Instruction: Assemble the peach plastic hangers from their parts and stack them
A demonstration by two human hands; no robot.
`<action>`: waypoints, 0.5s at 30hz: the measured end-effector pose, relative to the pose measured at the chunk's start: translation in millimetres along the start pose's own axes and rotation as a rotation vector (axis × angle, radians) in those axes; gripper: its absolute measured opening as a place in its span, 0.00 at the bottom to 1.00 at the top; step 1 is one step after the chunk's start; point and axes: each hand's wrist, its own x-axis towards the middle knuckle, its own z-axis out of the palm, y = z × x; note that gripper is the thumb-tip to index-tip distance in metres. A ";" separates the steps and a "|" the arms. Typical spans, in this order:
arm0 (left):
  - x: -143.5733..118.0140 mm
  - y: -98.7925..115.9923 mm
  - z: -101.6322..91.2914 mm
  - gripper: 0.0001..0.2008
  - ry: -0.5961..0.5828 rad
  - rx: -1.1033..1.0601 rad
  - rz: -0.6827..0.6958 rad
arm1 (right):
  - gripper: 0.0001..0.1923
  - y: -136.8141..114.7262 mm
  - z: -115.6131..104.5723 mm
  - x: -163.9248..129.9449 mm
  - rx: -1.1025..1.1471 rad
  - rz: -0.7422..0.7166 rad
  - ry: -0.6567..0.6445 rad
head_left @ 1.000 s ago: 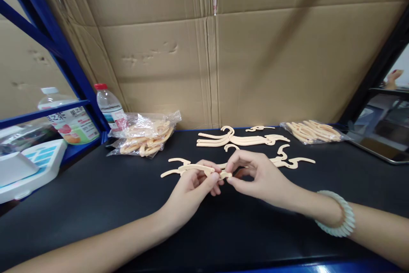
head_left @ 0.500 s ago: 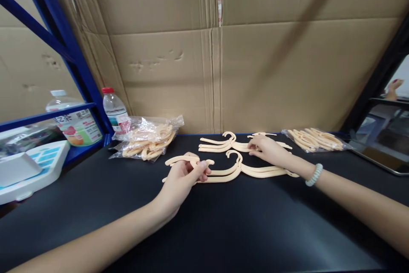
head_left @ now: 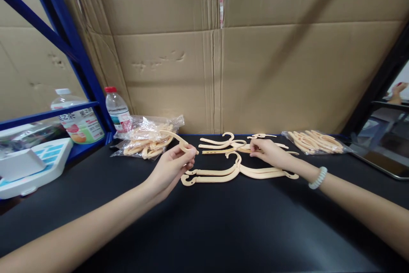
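Note:
My left hand [head_left: 171, 168] pinches a cream curved hanger piece [head_left: 174, 136], raised above the table near the bagged pieces. My right hand [head_left: 271, 153], with a pale coiled band on the wrist, is closed on a cream clothes hanger [head_left: 214, 151] at the back row. That hanger is turned edge-on and its hook arches up; my fingers cover part of its right arm. Behind it lies another cream hanger [head_left: 212, 142]. In front, two cream hangers [head_left: 220, 175] lie together on the black table, hooks toward the back.
A clear bag of cream pieces [head_left: 147, 147] lies back left, another bag [head_left: 315, 142] back right. A red-capped bottle [head_left: 117, 111], a larger bottle [head_left: 79, 122] and a white-blue tray [head_left: 54, 166] stand left. Cardboard [head_left: 166, 60] walls the back; small cream pieces [head_left: 260, 136] lie behind my right hand.
My left hand has moved up and left with its piece, uncovering the left ends of the front hangers. The hanger at my right hand has tipped edge-on.

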 end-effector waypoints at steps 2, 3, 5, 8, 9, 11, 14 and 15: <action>0.4 -6.2 -2.6 0.12 -0.017 -0.051 -0.072 | 0.02 -2.7 -9.7 -5.7 0.049 -0.020 0.053; 0.1 -9.0 -4.1 0.12 -0.026 -0.066 -0.098 | 0.02 -4.6 -14.9 -9.3 0.076 -0.026 0.075; -1.0 -13.1 -7.0 0.12 -0.035 -0.077 -0.120 | 0.06 -10.3 -24.4 -17.9 0.105 -0.032 0.095; -2.6 -15.7 -9.1 0.11 -0.051 -0.091 -0.108 | 0.08 -22.3 -31.4 -32.4 0.099 -0.049 0.122; -3.1 -15.8 -9.0 0.10 -0.060 -0.099 -0.104 | 0.08 -26.3 -31.7 -36.8 0.097 -0.062 0.130; -4.3 -15.3 -7.8 0.10 -0.076 -0.112 -0.112 | 0.08 -33.0 -30.3 -44.0 0.092 -0.091 0.141; -7.2 -13.9 -5.3 0.08 -0.102 -0.151 -0.153 | 0.08 -38.1 -27.9 -50.3 0.085 -0.128 0.151; -8.2 -13.5 -4.6 0.08 -0.119 -0.170 -0.169 | 0.08 -38.5 -27.6 -51.4 0.091 -0.136 0.155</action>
